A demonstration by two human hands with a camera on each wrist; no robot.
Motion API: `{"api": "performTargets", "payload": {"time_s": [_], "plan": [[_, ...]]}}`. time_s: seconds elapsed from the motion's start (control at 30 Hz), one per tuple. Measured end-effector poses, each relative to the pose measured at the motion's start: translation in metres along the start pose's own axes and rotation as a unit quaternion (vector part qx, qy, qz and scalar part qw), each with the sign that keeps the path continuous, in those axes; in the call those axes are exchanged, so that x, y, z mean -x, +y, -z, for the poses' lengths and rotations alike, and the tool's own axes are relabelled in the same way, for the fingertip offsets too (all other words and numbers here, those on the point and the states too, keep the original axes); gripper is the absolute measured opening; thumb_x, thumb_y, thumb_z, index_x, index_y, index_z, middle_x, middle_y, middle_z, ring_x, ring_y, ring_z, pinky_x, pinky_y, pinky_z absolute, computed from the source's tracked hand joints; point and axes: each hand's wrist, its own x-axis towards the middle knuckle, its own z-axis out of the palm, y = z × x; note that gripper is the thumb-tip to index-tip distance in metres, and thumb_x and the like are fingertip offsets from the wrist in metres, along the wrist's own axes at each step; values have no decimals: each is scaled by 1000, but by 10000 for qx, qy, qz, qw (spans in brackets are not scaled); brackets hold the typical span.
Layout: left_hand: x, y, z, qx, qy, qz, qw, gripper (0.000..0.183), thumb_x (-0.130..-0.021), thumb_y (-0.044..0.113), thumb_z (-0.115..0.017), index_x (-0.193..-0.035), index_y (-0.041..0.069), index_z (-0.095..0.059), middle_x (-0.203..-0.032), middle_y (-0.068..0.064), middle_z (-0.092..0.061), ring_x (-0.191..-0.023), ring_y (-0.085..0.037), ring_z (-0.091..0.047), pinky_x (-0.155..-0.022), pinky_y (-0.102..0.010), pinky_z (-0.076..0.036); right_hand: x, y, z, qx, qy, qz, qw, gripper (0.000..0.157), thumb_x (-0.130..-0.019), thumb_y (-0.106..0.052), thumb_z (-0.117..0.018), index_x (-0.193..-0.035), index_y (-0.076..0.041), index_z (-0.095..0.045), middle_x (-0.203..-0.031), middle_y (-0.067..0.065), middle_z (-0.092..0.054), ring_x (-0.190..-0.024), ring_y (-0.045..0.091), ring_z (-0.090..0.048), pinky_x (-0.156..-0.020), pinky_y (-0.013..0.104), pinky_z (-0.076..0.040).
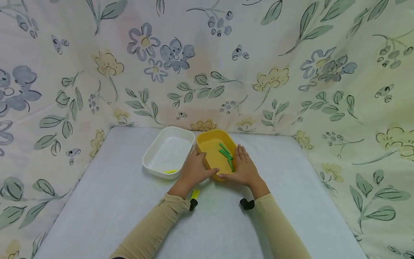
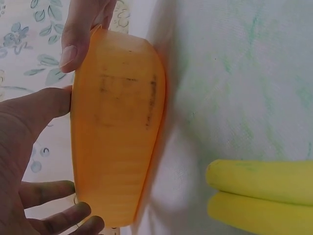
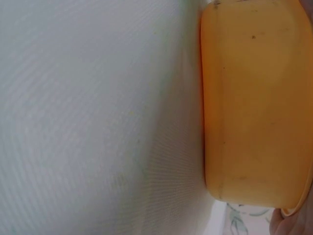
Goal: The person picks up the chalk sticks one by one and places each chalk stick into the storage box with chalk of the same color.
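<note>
A yellow plastic tray sits on the white cloth with several slim green sticks inside, toward its right side. My left hand grips its near left corner, thumb on the near rim and fingers along the left side. At the near right corner my right hand holds it, thumb on the near rim and fingers stretched along the right side. The left wrist view shows the tray's outer wall with dark scuffs. Two yellow sticks lie side by side on the cloth near my left wrist.
Just left of the yellow tray stands a white tray with a yellow stick at its near end. A white cloth with faint green smears covers the table. Floral fabric hangs behind and at both sides.
</note>
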Motion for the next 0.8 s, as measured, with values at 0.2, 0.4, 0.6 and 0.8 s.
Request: {"api": "performTargets", "payload": {"time_s": [0.2, 0.4, 0.6, 0.8], "plan": [[3, -2, 0, 4, -7, -118, 9999, 86, -86, 65, -79, -144, 3, -64, -141, -16, -61, -127, -29, -58, -111, -47, -51, 1, -1, 0, -10, -34, -10, 10000, 147, -73, -97, -59, -169, 1, -8, -179, 18, -3, -168, 34, -3, -133, 55, -18], [7, -5, 1, 113, -53, -164, 9998, 78, -91, 61, -76, -144, 5, -63, -141, -16, -61, -128, -31, -59, -111, -48, -51, 0, 0, 0, -50, -56, -64, 10000, 147, -72, -98, -58, -170, -1, -7, -180, 16, -1, -168, 32, -1, -133, 54, -18], [13, -10, 0, 255, -41, -255, 9993, 72, -92, 56, -77, -142, 6, -65, -132, -13, -63, -118, -26, -59, -104, -45, -54, -1, 1, 0, -60, -64, -64, 9999, 148, -71, -98, -59, -170, -2, -5, -180, 16, -1, -168, 32, -1, -134, 54, -17], [18, -16, -3, 192, 23, -337, 9992, 67, -90, 54, -80, -138, 9, -69, -124, -13, -66, -109, -24, -61, -97, -44, -56, -1, 1, 0, -74, -36, -7, 10000, 149, -71, -96, -62, -170, 0, -6, -179, 18, 0, -168, 35, -2, -133, 56, -18]]}}
